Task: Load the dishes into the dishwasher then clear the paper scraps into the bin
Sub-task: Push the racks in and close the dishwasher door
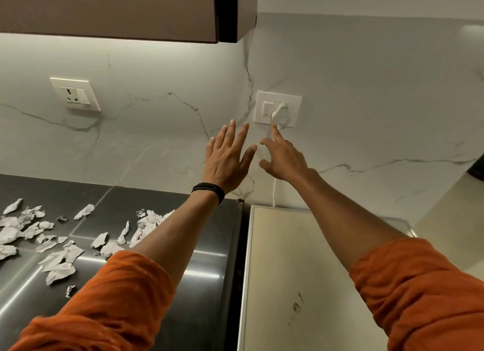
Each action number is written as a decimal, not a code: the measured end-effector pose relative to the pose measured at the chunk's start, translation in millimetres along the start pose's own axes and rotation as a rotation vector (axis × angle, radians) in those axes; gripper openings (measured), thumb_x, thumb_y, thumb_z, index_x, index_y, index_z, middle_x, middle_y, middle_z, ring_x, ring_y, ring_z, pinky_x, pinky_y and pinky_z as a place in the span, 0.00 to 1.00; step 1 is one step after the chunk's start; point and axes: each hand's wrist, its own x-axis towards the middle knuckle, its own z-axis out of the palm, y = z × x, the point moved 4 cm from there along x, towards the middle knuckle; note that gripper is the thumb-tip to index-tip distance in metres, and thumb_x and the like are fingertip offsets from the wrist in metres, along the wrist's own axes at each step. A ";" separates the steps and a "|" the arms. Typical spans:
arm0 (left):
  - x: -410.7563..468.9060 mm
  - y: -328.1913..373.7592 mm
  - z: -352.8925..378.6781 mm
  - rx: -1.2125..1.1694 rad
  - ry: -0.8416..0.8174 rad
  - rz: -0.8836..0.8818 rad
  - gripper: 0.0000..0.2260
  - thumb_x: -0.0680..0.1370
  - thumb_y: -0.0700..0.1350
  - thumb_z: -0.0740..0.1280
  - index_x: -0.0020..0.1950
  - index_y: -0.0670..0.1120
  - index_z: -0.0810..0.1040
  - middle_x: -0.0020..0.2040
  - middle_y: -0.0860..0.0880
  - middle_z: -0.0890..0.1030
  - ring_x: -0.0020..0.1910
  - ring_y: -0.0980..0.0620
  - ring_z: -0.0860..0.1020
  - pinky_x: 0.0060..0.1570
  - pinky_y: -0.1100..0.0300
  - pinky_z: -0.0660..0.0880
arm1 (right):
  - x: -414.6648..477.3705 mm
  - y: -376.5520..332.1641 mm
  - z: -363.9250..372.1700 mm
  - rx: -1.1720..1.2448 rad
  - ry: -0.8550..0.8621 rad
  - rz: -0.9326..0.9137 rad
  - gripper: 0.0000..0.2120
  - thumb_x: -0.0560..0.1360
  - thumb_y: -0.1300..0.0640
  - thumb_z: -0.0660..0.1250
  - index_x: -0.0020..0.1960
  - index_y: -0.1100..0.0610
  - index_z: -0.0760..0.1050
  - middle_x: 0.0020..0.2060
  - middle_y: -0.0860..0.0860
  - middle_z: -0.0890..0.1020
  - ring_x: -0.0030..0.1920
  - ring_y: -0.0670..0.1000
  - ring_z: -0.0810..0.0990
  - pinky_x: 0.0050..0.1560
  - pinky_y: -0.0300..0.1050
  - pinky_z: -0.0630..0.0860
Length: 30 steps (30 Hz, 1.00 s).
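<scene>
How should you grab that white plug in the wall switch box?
Pinch the white plug by its two side faces, where the body is broad, coming straight at the wall from the front. Probably avoid the thin cord hanging below it. The right hand is already nearest, with one fingertip just beneath the plug.

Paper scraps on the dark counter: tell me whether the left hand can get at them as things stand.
Probably yes. The left hand is empty, fingers spread, raised toward the wall well above the paper scraps, which lie bare on the dark counter to its left. Nothing covers them; it only needs to come down and across.
</scene>
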 end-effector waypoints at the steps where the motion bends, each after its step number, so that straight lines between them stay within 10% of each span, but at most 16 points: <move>1: -7.0 6.0 -3.4 -0.005 -0.001 0.003 0.30 0.83 0.63 0.47 0.83 0.53 0.53 0.83 0.45 0.52 0.82 0.44 0.52 0.78 0.43 0.52 | -10.3 2.7 -3.2 0.001 -0.009 0.002 0.27 0.79 0.49 0.69 0.76 0.50 0.67 0.83 0.52 0.49 0.72 0.60 0.72 0.59 0.51 0.77; 30: -355.8 148.3 -18.4 0.026 -0.276 -0.093 0.26 0.85 0.60 0.52 0.82 0.53 0.58 0.82 0.45 0.58 0.80 0.42 0.58 0.76 0.40 0.54 | -419.2 23.6 24.6 0.123 -0.314 0.077 0.28 0.79 0.46 0.68 0.77 0.48 0.65 0.82 0.49 0.54 0.75 0.59 0.67 0.65 0.58 0.72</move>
